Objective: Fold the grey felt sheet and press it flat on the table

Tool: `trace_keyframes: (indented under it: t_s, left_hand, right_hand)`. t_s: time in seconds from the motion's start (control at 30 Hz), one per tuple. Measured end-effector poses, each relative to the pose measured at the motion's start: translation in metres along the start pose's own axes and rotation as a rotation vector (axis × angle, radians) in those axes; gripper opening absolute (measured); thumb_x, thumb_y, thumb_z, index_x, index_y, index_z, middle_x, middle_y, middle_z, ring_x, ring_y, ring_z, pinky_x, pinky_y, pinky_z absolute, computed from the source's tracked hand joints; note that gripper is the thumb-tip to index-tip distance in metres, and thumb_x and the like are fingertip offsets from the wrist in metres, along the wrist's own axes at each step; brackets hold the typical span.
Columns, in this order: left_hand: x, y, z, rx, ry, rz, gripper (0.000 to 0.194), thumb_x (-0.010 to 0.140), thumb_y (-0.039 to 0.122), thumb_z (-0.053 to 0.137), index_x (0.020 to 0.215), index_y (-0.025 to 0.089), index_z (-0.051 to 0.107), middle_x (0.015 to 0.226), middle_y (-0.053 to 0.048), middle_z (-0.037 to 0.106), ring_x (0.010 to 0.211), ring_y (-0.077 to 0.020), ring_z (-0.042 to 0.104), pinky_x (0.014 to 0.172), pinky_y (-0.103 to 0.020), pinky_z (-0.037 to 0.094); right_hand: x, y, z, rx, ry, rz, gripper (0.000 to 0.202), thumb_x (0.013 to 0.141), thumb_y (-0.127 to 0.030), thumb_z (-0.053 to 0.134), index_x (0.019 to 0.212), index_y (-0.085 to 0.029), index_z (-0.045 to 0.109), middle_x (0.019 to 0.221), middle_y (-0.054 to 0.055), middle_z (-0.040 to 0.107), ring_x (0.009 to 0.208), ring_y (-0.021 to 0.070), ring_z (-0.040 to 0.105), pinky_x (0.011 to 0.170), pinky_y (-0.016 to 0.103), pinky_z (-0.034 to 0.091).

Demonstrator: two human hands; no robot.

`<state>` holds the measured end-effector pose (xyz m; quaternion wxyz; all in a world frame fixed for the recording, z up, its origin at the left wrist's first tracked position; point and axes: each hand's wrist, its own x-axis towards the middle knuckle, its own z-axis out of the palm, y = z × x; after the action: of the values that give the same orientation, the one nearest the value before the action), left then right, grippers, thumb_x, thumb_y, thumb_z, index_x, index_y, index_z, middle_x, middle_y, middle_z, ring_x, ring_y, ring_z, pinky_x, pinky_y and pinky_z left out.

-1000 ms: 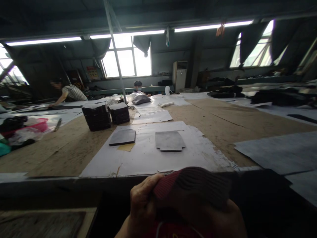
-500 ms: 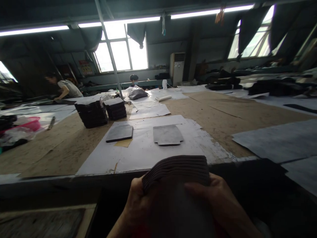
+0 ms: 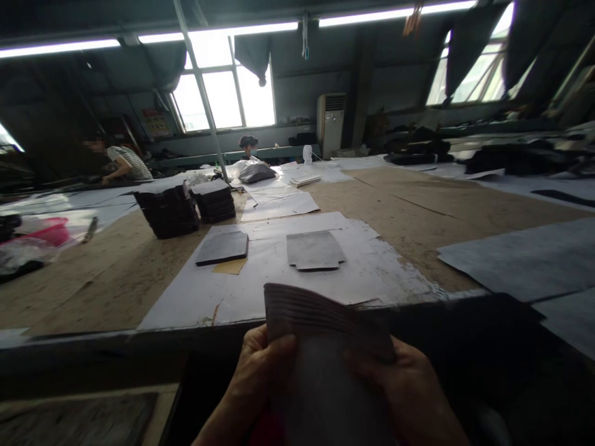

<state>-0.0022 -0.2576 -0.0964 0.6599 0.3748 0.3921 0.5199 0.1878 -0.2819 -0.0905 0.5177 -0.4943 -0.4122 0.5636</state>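
Observation:
A stack of dark cut fabric pieces (image 3: 320, 365) is held upright and bent between my two hands, just in front of the table edge. Its layered edges fan out along the top. My left hand (image 3: 260, 371) grips the left side with the thumb on the near face. On the right side, my right hand (image 3: 400, 378) is closed round the stack, its thumb dim and partly blurred. Beyond the stack, a thin pile of grey pieces (image 3: 223, 248) and a notched grey piece (image 3: 315, 250) lie on white paper (image 3: 269, 291). The stack's lower end fades into shadow.
Two tall dark stacks (image 3: 167, 210) stand left on the brown-covered table (image 3: 116, 272). A pink basket (image 3: 51, 230) and plastic bags are at far left. Grey sheets (image 3: 525, 254) lie right. A metal pole (image 3: 204, 93) rises behind the stacks. Two people are at work farther back.
The stack's bend has shifted: its top left corner has risen and its right side has dropped. My left thumb now shows on the near face.

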Motion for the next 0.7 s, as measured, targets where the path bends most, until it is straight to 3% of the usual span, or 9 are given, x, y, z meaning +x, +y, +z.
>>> trace_keyframes:
  t_s: [0.07,0.17,0.23,0.33,0.4,0.47,0.5,0.63,0.7]
  left_hand:
    - [-0.003,0.001,-0.002,0.059,0.018,0.043,0.019,0.062,0.025,0.076,0.076,0.014,0.072,0.067,-0.002,0.068,0.061,-0.0122,0.056,0.058,-0.020,0.043]
    - [-0.009,0.002,-0.001,0.202,0.065,0.198,0.014,0.066,0.023,0.074,0.077,0.015,0.073,0.067,0.001,0.067,0.066,-0.0116,0.055,0.063,-0.018,0.042]
    - [-0.011,0.000,0.001,0.211,0.104,0.236,0.014,0.068,0.025,0.072,0.079,0.016,0.072,0.067,0.000,0.067,0.066,-0.0135,0.057,0.062,-0.020,0.044]
    - [-0.011,-0.011,0.001,-0.071,0.105,0.060,0.022,0.062,0.025,0.076,0.080,0.015,0.071,0.071,-0.004,0.069,0.064,-0.0165,0.061,0.061,-0.023,0.047]
    - [-0.010,-0.019,-0.001,-0.211,0.090,-0.050,0.024,0.059,0.026,0.077,0.079,0.013,0.071,0.072,-0.007,0.070,0.064,-0.0172,0.063,0.062,-0.025,0.048]
    - [-0.010,-0.025,-0.004,-0.233,0.095,-0.083,0.024,0.060,0.026,0.076,0.077,0.011,0.071,0.070,-0.008,0.070,0.062,-0.0163,0.063,0.062,-0.024,0.048]
    - [-0.010,-0.026,-0.006,-0.223,0.102,-0.083,0.024,0.061,0.027,0.076,0.079,0.011,0.071,0.069,-0.008,0.069,0.061,-0.0158,0.062,0.061,-0.024,0.048]
    - [-0.017,-0.024,-0.013,0.024,0.185,0.052,0.022,0.064,0.029,0.074,0.079,0.013,0.072,0.067,-0.004,0.067,0.059,-0.0137,0.057,0.054,-0.021,0.043]
    - [-0.020,-0.024,-0.015,0.188,0.244,0.172,0.020,0.066,0.030,0.073,0.078,0.014,0.072,0.065,-0.002,0.066,0.058,-0.0124,0.054,0.051,-0.019,0.040]
  right_hand:
    - [0.004,-0.004,0.000,0.222,-0.099,0.240,0.025,0.059,-0.032,0.075,0.078,-0.016,0.068,0.074,0.007,0.069,0.067,0.0273,0.065,0.064,0.039,0.053]
    - [0.004,-0.001,0.006,0.363,-0.124,0.359,0.028,0.060,-0.033,0.076,0.077,-0.014,0.066,0.073,0.008,0.068,0.066,0.0246,0.064,0.064,0.036,0.052]
    - [0.001,0.007,0.012,0.143,0.047,0.206,0.030,0.062,-0.039,0.074,0.079,-0.016,0.067,0.072,0.006,0.068,0.064,0.0243,0.064,0.062,0.034,0.053]
    - [-0.002,0.021,0.015,-0.305,0.297,-0.311,0.021,0.067,-0.038,0.068,0.082,-0.024,0.070,0.079,0.002,0.069,0.072,0.0232,0.064,0.069,0.031,0.053]
    - [0.001,0.030,0.011,-0.450,0.258,-0.626,0.018,0.069,-0.031,0.064,0.085,-0.029,0.071,0.086,-0.001,0.069,0.080,0.0223,0.064,0.079,0.030,0.051]
    - [0.006,0.033,0.007,-0.447,0.196,-0.682,0.019,0.068,-0.026,0.064,0.085,-0.031,0.072,0.088,-0.002,0.069,0.081,0.0223,0.064,0.081,0.030,0.050]
    - [0.009,0.033,0.006,-0.393,0.169,-0.584,0.018,0.068,-0.027,0.066,0.084,-0.029,0.072,0.084,-0.002,0.069,0.079,0.0229,0.064,0.078,0.031,0.051]
    - [0.020,0.023,0.007,0.151,-0.063,0.150,0.033,0.068,-0.043,0.070,0.093,-0.021,0.068,0.077,0.004,0.068,0.069,0.0256,0.065,0.064,0.035,0.053]
    - [0.021,0.022,0.010,0.289,-0.135,0.296,0.040,0.069,-0.045,0.069,0.098,-0.019,0.065,0.080,0.007,0.069,0.069,0.0259,0.065,0.063,0.037,0.053]
